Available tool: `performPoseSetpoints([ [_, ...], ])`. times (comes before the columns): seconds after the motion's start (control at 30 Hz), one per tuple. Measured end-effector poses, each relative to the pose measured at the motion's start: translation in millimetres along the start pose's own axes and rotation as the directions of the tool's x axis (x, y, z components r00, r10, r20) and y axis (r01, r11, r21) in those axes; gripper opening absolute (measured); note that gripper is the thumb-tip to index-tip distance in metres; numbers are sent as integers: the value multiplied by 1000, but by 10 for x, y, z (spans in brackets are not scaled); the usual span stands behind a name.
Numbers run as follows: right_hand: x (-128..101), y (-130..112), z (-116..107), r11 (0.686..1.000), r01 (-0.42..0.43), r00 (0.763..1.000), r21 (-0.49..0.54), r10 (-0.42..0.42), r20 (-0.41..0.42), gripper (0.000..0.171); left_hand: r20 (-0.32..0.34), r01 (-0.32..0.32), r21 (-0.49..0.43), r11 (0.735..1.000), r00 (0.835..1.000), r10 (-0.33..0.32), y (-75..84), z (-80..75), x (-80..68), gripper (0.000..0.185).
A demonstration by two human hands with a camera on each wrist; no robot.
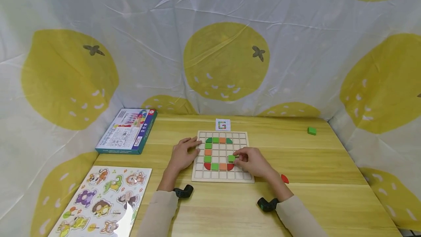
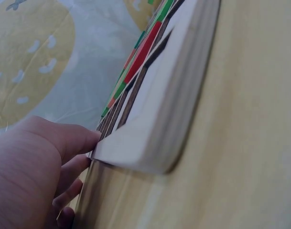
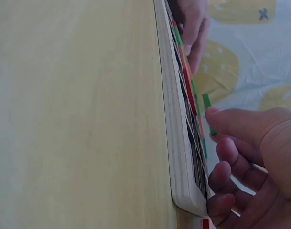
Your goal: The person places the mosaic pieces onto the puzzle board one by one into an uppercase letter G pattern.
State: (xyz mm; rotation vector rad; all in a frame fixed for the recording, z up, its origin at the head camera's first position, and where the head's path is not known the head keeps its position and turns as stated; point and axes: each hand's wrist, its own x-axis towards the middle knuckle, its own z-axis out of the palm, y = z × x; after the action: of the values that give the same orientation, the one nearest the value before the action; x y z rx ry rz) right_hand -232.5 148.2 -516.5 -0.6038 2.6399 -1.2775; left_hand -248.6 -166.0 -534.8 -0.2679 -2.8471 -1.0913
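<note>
The right hand pinches a small green block between thumb and fingertips, held just above the wooden grid board — over its right-hand cells, beside the coloured tiles already lying there in a curved shape. The left hand lies flat with straight fingers on the board's left edge (nothing in its grasp). A red piece lies on the counter just right of the right wrist; another green block sits well off, far beyond the right hand.
</note>
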Motion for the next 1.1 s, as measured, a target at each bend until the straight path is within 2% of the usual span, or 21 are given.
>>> performPoseSetpoints([
  [0.67,30,-44,69,998,-45,999,-48,44,-9,20,-4,-5,4,1000,1000,5,19,-1,-4,39],
  [1.1,28,-30,41,999,-51,998,-6,51,-26,17,-1,-3,-2,1000,1000,3,10,-4,-11,40],
])
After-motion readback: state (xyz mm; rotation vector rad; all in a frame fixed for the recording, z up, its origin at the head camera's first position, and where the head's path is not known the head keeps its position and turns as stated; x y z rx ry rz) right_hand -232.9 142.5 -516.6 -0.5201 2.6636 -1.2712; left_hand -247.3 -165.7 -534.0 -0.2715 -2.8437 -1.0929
